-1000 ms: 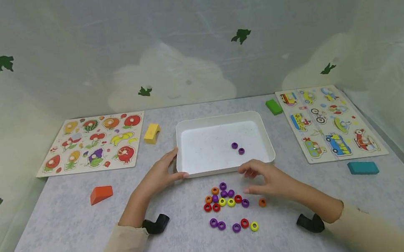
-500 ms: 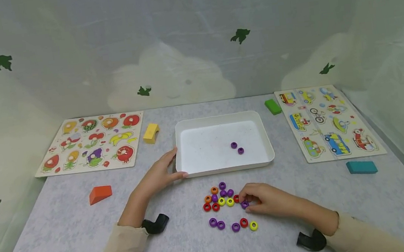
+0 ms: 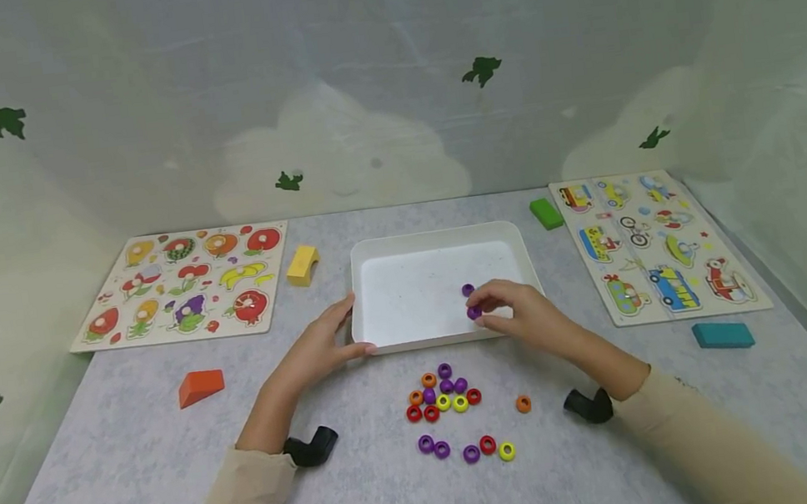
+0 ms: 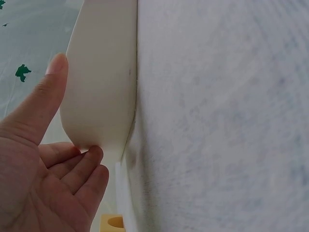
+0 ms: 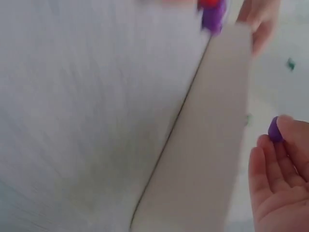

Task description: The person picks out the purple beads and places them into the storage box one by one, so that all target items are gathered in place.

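Over the front right of the white tray (image 3: 415, 344), my right hand (image 3: 528, 316) pinches a purple bead (image 3: 475, 312) between thumb and fingers. The right wrist view shows the same bead (image 5: 275, 129) above the tray's wall (image 5: 203, 130). Another purple bead (image 3: 469, 289) lies on the tray floor just beyond the fingertips. My left hand (image 3: 317, 348) holds the tray's front left corner, thumb on the front wall and fingers on the side wall. Purple, red, yellow and orange beads (image 3: 444, 402) lie loosely grouped on the table before the tray.
A fruit puzzle board (image 3: 181, 286) lies at the left and a vehicle puzzle board (image 3: 656, 250) at the right. Around the tray are a yellow block (image 3: 302, 265), a red-orange block (image 3: 201, 387), a green block (image 3: 546, 213) and a teal block (image 3: 723, 335). A lone orange bead (image 3: 524, 404) sits right of the group.
My right hand reached down to the beads, took a purple bead from the group's right side and carried it up over the tray. The left hand stayed at the tray corner.
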Demonstrator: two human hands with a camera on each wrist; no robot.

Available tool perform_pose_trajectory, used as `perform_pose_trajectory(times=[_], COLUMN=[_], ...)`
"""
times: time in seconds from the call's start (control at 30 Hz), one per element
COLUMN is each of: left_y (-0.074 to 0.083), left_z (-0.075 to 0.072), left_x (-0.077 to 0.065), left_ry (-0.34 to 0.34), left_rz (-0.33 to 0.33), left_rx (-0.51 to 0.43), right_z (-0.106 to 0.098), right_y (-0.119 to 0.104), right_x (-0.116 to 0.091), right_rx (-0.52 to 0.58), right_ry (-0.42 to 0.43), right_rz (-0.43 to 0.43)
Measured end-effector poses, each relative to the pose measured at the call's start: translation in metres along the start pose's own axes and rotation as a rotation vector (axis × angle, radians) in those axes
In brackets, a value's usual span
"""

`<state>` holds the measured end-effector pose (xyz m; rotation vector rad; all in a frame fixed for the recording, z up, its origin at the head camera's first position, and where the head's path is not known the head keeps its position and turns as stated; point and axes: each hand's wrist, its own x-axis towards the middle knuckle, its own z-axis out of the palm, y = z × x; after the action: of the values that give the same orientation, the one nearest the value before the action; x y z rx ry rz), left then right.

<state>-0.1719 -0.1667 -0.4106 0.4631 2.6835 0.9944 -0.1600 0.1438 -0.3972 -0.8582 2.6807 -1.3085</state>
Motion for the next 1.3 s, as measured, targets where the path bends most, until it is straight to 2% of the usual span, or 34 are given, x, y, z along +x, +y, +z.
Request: perform_pose_trajectory(times=[0.07,0.17,0.33,0.47,0.6,0.7,0.87,0.97,1.03,1.13,1.3], left_y=[0.0,0.0,-0.001,-0.001,-0.001,0.0,0.002,0.002,0.002,0.002,0.0], left_z=[0.0,0.0,0.0,0.0,0.0,0.0,-0.001,-0.001,-0.001,0.0,0.0], left_x=[0.0,0.0,0.0,0.0,-0.001,-0.001,-0.001,-0.001,-0.001,-0.001,-0.001], left_ry=[0.001,0.001,-0.002,0.003,0.005,0.004,-0.001,-0.004,-0.005,-0.001,0.007], left_rz=[-0.005,-0.006,-0.008,0.0,0.011,0.003,-0.003,-0.003,-0.005,-0.009,0.004], left_rx=[0.002,0.003,0.001,-0.001,-0.005,-0.004,-0.002,0.0,0.001,-0.001,-0.02], right_z=[-0.001,0.0,0.005,0.008,0.008,0.007,0.005,0.008,0.012,0.021,0.039], right_y=[0.009,0.022,0.034,0.036,0.034,0.03,0.012,-0.002,-0.01,-0.017,-0.012], right_x=[0.011,0.024,0.035,0.038,0.038,0.034,0.021,0.01,0.002,-0.008,-0.014], right_rx=[-0.012,-0.028,-0.084,-0.145,-0.157,-0.128,-0.052,-0.021,0.004,0.045,0.063], right_ry=[0.027,0.022,-0.05,-0.121,-0.145,-0.109,-0.006,0.001,-0.029,-0.122,-0.259], right_rz=[0.036,0.112,0.273,0.314,0.282,0.234,0.067,-0.055,-0.12,-0.17,-0.123])
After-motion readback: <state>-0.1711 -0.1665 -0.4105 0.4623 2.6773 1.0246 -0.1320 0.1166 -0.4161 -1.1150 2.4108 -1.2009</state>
